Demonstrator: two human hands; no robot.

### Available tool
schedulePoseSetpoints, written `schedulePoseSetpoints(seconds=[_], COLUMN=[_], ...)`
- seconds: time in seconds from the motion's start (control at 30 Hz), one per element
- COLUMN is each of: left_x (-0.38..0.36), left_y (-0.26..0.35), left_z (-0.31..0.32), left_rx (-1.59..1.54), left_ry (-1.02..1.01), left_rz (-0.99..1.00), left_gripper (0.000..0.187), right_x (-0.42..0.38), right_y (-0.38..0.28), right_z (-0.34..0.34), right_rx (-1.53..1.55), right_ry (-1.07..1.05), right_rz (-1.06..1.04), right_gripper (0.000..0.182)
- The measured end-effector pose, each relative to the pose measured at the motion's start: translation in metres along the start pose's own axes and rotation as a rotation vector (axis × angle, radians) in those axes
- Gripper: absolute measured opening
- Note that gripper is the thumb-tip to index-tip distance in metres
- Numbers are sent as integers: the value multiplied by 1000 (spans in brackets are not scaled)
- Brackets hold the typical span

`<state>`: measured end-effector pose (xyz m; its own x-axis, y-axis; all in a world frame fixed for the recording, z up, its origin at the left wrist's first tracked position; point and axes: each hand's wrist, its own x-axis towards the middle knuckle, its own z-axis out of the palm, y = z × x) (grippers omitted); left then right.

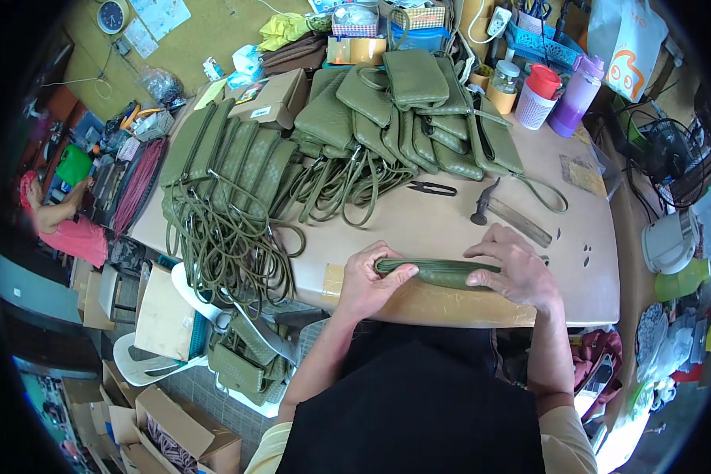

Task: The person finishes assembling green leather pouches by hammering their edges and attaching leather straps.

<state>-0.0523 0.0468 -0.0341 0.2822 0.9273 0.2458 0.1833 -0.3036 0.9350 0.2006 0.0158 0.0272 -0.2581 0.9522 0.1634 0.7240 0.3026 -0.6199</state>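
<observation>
At the table's front edge a green woven pouch [442, 273] lies between my hands, its zipped edge facing up. My left hand [377, 276] pinches its left end between thumb and fingers. Over its right end, my right hand [513, 267] has its fingers spread, the thumb and fingers on either side of the pouch. A hammer [513, 213] with a wooden handle rests just beyond my right hand. Black thread snips [432, 189] lie farther left. Many green pouches [332, 114] are piled behind, and more with looped straps [237, 150] stand at the left.
Bottles and a white cup [536, 99] stand at the table's back right. A strap loop [549, 196] reaches over the right side. A white chair [154, 359] and open cardboard boxes [186, 419] are at lower left. Another person [75, 229] sits at far left.
</observation>
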Motion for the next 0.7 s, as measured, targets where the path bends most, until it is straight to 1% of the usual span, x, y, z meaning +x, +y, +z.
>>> schedulePoseSetpoints(seconds=[0.07, 0.1, 0.17, 0.2, 0.27, 0.33, 0.4, 0.43, 0.47, 0.5, 0.53, 0.57, 0.6, 0.63, 0.7], left_x=[0, 0, -1, 0, 0, -1, 0, -1, -3, -3, -2, -1, -1, -4, -15], left_y=[17, 24, 37, 41, 43, 42, 41, 42, 43, 44, 39, 29, 17, 0, -40], left_z=[1, 1, -3, -5, -10, -14, -15, -13, -10, -8, -8, -8, -7, -4, 4], left_rx=[25, 53, 32, 13, -4, -23, -42, -43, -70, -98, -102, -63, -27, -37, -264], left_ry=[-26, -48, -62, -73, -87, -101, -105, -106, -30, 44, 36, 64, 93, 87, 37], left_rz=[-2, -1, -23, -44, -25, -8, 56, 57, 144, 231, 232, 279, 326, 324, -83], left_gripper=[19, 18, 18, 18, 17, 16, 13, 13, 13, 15, 15, 15, 16, 16, 15], right_x=[7, 11, 21, 25, 30, 31, 30, 29, 27, 24, 20, 15, 10, 6, -4], right_y=[-10, -16, -26, -29, -33, -34, -34, -34, -34, -36, -39, -40, -30, -13, 26], right_z=[6, 7, 6, 5, 3, 5, 4, 1, -2, -5, -9, -12, -7, 4, 35], right_rx=[-35, -35, 4, 4, 104, 127, 147, 85, 21, 19, -133, -285, -311, -317, -345], right_ry=[-8, -7, -185, -184, -291, -281, -272, -210, -146, -143, 6, 151, 125, 124, 95], right_rz=[-88, -84, -128, -128, -82, -92, -99, -163, -226, -222, -239, -252, -185, -176, -134], right_gripper=[28, 28, 35, 35, 36, 35, 35, 34, 34, 34, 35, 38, 43, 43, 42])
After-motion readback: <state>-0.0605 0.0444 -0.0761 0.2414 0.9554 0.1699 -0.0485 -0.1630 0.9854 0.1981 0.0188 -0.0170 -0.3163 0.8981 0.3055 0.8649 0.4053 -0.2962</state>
